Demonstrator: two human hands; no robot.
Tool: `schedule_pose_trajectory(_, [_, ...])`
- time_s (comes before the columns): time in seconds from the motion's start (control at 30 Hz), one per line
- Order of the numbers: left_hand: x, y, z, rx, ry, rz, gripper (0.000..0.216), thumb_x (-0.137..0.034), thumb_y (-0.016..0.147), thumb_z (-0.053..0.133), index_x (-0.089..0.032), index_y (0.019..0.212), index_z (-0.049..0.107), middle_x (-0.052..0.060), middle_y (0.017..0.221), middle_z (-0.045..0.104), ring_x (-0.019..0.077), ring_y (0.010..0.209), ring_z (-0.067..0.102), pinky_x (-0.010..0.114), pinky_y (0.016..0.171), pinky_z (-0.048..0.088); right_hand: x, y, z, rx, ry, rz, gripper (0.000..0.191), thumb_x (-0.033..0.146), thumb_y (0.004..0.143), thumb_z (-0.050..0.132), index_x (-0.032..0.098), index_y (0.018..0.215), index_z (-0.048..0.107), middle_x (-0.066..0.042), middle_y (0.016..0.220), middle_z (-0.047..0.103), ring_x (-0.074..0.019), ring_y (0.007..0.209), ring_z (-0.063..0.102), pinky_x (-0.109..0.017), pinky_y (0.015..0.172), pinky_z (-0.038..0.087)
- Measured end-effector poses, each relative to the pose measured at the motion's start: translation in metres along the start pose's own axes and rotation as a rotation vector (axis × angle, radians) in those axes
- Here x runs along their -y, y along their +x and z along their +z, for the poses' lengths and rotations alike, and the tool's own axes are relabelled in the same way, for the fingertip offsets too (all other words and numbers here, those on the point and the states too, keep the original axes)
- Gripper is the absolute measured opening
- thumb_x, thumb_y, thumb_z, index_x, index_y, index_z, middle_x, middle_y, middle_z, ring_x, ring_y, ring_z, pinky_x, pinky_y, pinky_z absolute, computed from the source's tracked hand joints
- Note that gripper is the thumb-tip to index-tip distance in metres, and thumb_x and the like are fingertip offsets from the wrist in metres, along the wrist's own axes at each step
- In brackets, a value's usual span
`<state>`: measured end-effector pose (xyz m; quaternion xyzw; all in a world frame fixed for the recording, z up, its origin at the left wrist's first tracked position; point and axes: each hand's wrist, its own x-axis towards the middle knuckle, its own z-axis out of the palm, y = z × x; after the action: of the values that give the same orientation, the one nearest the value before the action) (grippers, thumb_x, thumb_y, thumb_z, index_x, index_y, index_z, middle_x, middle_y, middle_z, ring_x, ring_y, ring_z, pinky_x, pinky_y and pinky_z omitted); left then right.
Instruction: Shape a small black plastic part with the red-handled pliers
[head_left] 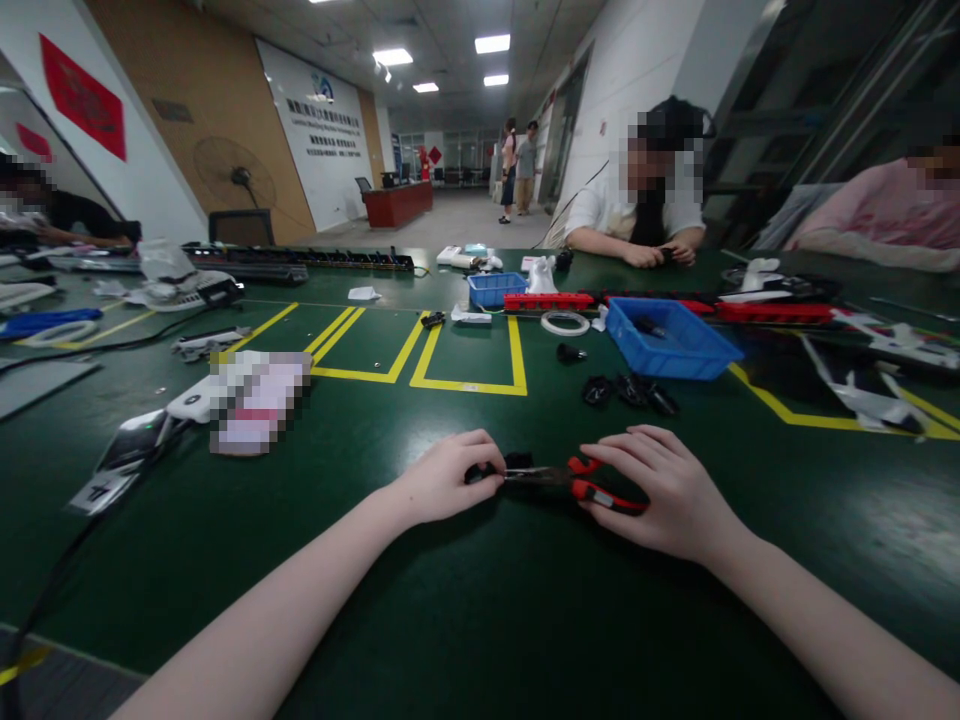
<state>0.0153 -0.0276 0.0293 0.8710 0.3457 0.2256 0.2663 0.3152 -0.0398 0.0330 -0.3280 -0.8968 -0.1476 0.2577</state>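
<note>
My right hand is wrapped round the red-and-black handles of a pair of pliers. The handles are spread apart, and the jaws point left. In my left hand a small black part is pinched between thumb and fingers. The plier tips reach that part at my left fingertips; whether they grip it I cannot tell. Beyond my right hand lie several small black parts on the green table.
A blue bin holds dark parts, with a smaller blue bin farther back. A white tape roll lies between them. At left are a blurred-out phone and a black cable. A co-worker sits across the table.
</note>
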Motion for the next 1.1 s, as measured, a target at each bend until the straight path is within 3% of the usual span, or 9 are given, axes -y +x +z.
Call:
schedule_pose_trajectory(0.63, [0.0005, -0.0016, -0.0007, 0.008, -0.024, -0.007, 0.008, -0.018, 0.091, 0.058, -0.016, 0.094, 0.066, 0.005, 0.103, 0.06, 0.0173, 0.091, 0.062, 0.032, 0.086, 0.051, 0.002, 0.0027, 0.0009, -0.001, 0.05, 0.022, 0.036, 0.037, 0.081, 0.067, 0.017, 0.111, 0.064, -0.01, 0.098, 0.072, -0.024, 0.088, 0.066, -0.043, 0.086, 0.051])
schedule_pose_trajectory(1.1, [0.0018, -0.0018, 0.001, 0.002, 0.002, -0.009, 0.009, -0.02, 0.091, 0.059, -0.017, 0.095, 0.066, 0.004, 0.103, 0.06, 0.0164, 0.088, 0.061, 0.031, 0.083, 0.051, 0.0029, 0.0034, 0.0018, 0.071, 0.086, 0.039, 0.036, 0.038, 0.083, 0.066, 0.018, 0.112, 0.063, -0.009, 0.1, 0.071, -0.023, 0.089, 0.066, -0.042, 0.086, 0.049])
